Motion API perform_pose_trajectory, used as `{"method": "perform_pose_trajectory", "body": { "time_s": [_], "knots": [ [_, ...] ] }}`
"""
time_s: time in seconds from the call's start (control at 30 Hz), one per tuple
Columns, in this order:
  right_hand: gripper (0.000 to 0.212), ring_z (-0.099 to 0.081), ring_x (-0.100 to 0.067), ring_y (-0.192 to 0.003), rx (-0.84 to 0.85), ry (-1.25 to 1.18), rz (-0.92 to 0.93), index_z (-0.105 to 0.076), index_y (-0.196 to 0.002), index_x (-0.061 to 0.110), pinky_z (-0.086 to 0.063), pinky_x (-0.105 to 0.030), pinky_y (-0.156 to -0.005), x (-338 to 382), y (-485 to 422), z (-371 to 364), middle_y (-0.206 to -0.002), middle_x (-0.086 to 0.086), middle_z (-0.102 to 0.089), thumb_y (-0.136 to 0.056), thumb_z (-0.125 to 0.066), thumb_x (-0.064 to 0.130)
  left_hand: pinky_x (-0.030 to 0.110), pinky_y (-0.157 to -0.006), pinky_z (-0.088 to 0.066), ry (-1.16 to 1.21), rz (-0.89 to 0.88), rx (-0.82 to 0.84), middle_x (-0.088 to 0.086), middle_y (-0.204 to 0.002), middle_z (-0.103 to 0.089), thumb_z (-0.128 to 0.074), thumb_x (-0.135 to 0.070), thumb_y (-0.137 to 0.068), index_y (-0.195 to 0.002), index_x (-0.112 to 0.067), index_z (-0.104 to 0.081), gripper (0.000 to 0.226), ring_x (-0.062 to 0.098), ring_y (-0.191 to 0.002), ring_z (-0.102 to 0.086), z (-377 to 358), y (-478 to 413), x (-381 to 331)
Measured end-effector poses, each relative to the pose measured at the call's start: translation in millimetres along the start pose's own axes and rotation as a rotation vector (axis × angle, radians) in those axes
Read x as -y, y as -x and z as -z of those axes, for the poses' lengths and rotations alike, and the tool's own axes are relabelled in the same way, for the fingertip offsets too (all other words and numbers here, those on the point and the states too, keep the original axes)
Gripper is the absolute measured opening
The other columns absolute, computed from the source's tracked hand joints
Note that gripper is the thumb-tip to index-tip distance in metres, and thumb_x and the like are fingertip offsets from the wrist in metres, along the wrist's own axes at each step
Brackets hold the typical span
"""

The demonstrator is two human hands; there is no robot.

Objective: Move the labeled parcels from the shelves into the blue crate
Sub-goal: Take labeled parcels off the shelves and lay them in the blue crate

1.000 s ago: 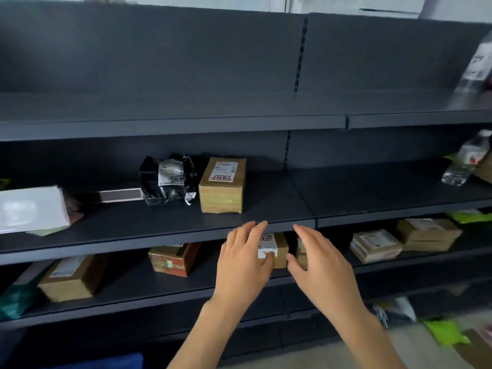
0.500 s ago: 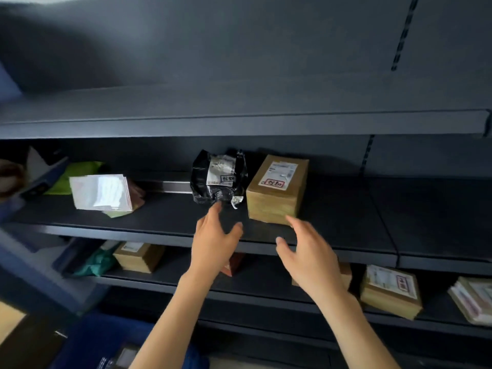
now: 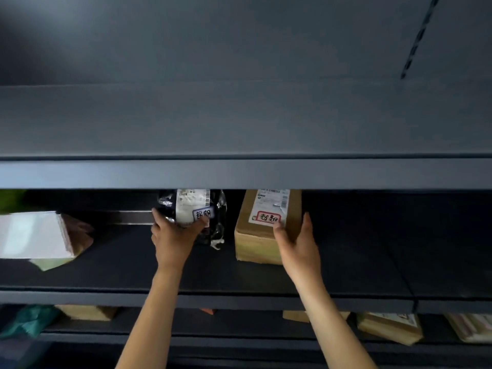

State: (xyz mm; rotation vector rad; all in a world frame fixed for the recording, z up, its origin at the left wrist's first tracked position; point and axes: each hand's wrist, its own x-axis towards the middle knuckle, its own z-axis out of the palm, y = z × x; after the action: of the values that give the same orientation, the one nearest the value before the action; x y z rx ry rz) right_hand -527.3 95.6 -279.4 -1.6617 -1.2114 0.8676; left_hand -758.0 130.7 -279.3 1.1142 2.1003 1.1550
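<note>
Parcels, two of them, sit side by side on the middle shelf (image 3: 106, 272) in my head feed. Their far ends are hidden behind the front lip of the upper shelf (image 3: 239, 173). At the left edge a flat white packet (image 3: 32, 234) rests on that same shelf, on top of a pale green item (image 3: 50, 263) and well apart from the rest. Next is my left hand (image 3: 173, 235), wrapped around the black bag parcel (image 3: 190, 206): fingers on its left side, thumb pressed on the white label by a blue-framed sticker. Just beside the bag, with a narrow dark gap between them, sits the cardboard box (image 3: 255, 243), which has a red-framed sticker on its label. My right hand (image 3: 298, 246) clasps the box's near right corner, thumb on top by the sticker and fingers along the right face. The two hands are apart, one on each parcel. On the shelf below, more brown parcels (image 3: 388, 327) show at the right, blurred.
</note>
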Motion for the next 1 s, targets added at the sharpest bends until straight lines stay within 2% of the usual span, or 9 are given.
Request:
{"method": "perform_pose_trajectory", "body": {
  "time_s": [0.1,0.17,0.23,0.3,0.4,0.53,0.73,0.87,1.0],
  "knots": [
    [0.073,-0.056,-0.018,-0.121,0.059,-0.089,0.015,-0.022,-0.151,0.028,-0.046,-0.033,-0.094,-7.0,-6.8,2.6,-0.137,0.009,-0.054,-0.09,-0.051,0.058,0.053,-0.1,-0.046,0.0,-0.042,-0.065,0.011,-0.13,-0.057,-0.083,-0.065,-0.051,-0.138,-0.017,-0.038,0.11,0.036,-0.121,-0.053,-4.5,-0.1,5.2],
    [0.07,-0.057,-0.015,-0.119,0.075,-0.145,0.025,-0.026,-0.15,0.029,-0.047,-0.034,-0.096,-11.2,-6.7,2.7,-0.134,0.01,-0.056,-0.091,-0.051,0.056,0.05,-0.091,-0.054,0.0,-0.056,-0.067,0.0,-0.117,-0.064,-0.081,-0.071,-0.046,-0.127,-0.026,-0.046,0.1,0.026,-0.109,-0.062,-7.8,3.6,6.5],
    [0.065,-0.058,-0.012,-0.116,0.098,-0.207,0.022,-0.031,-0.148,0.031,-0.048,-0.033,-0.095,-15.0,-4.9,4.6,-0.131,0.01,-0.058,-0.091,-0.053,0.055,0.045,-0.09,-0.054,-0.012,-0.083,-0.066,-0.003,-0.117,-0.063,-0.083,-0.065,-0.051,-0.13,-0.029,-0.044,0.095,0.021,-0.109,-0.062,-10.4,20.0,-1.1],
    [0.061,-0.058,-0.008,-0.114,0.125,-0.298,0.011,-0.036,-0.145,0.033,-0.047,-0.028,-0.091,-18.3,-3.1,11.4,-0.129,0.01,-0.059,-0.09,-0.056,0.052,0.038,-0.095,-0.05,-0.017,-0.104,-0.112,-0.002,-0.126,-0.06,-0.085,-0.056,-0.06,-0.14,-0.025,-0.04,0.097,0.02,-0.117,-0.058,-10.9,41.3,-10.5],
    [0.055,-0.061,-0.002,-0.109,0.198,-0.408,0.03,-0.045,-0.14,0.034,-0.046,-0.02,-0.084,-22.9,1.4,26.6,-0.125,0.011,-0.063,-0.088,-0.061,0.045,0.034,-0.097,-0.047,-0.009,-0.075,-0.196,-0.006,-0.134,-0.057,-0.084,-0.053,-0.065,-0.144,-0.028,-0.035,0.096,0.015,-0.122,-0.055,-6.4,71.8,-15.5],
    [0.06,-0.063,0.0,-0.106,0.32,-0.461,0.07,-0.047,-0.139,0.029,-0.048,-0.02,-0.084,-29.4,11.4,42.5,-0.122,0.008,-0.065,-0.082,-0.065,0.04,0.037,-0.101,-0.048,-0.005,0.021,-0.309,-0.01,-0.142,-0.053,-0.083,-0.055,-0.066,-0.15,-0.032,-0.026,0.104,0.012,-0.125,-0.053,7.5,120.0,-15.1],
    [0.06,-0.062,0.01,-0.096,0.519,-0.446,0.059,-0.049,-0.134,0.04,-0.048,-0.023,-0.081,-27.8,54.0,30.9,-0.115,0.02,-0.064,-0.078,-0.071,0.038,0.045,-0.105,-0.046,-0.081,0.167,-0.5,-0.013,-0.145,-0.049,-0.08,-0.06,-0.065,-0.148,-0.039,-0.028,0.1,0.013,-0.13,-0.049,54.8,188.9,13.3],
    [0.067,-0.064,0.001,-0.102,0.745,-0.435,0.04,-0.049,-0.135,0.04,-0.05,-0.029,-0.087,-22.9,107.5,2.2,-0.116,0.014,-0.068,-0.072,-0.072,0.04,0.047,-0.102,-0.048,-0.111,0.299,-0.67,-0.012,-0.139,-0.056,-0.08,-0.063,-0.062,-0.144,-0.041,-0.031,0.098,0.014,-0.125,-0.054,106.4,242.9,47.9],
    [0.063,-0.064,-0.003,-0.107,0.988,-0.403,0.071,-0.049,-0.136,0.04,-0.05,-0.03,-0.087,-16.6,170.6,-29.6,-0.118,0.016,-0.068,-0.08,-0.074,0.024,0.046,-0.101,-0.048,-0.108,0.452,-0.828,-0.005,-0.138,-0.058,-0.082,-0.057,-0.065,-0.146,-0.033,-0.035,0.097,0.019,-0.124,-0.055,153.2,304.9,94.3]
  ]
}}
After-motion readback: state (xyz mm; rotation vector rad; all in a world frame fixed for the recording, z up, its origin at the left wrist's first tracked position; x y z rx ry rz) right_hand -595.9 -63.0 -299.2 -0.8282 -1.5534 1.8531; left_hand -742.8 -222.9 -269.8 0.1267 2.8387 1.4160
